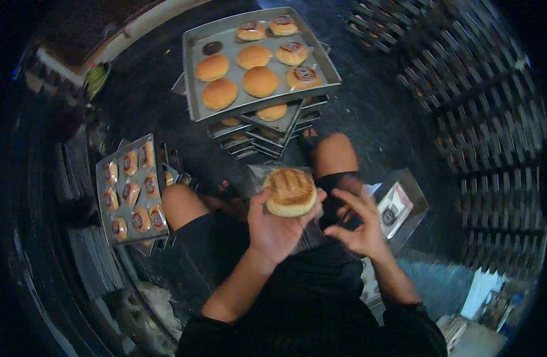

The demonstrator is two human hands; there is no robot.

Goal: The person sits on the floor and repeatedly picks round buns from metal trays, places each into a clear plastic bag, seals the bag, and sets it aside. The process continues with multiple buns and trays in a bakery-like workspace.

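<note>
Left hand [273,229] cups a round bun [291,191] from beneath over the lap, right hand [359,229] open beside it; bun likely light, soft, crushable—support underside, don't pinch.

The scene is dim, with a cool, bluish cast. The brightest light falls from above on the top baking tray [197,71], whose metal rim gives a soft sheen. The floor [374,113] stays dark, and the picture's corners sink to black. Straight lines bend strongly toward the rim. The right hand [359,223] is smeared by motion blur; fine grain covers the shadows.
</note>
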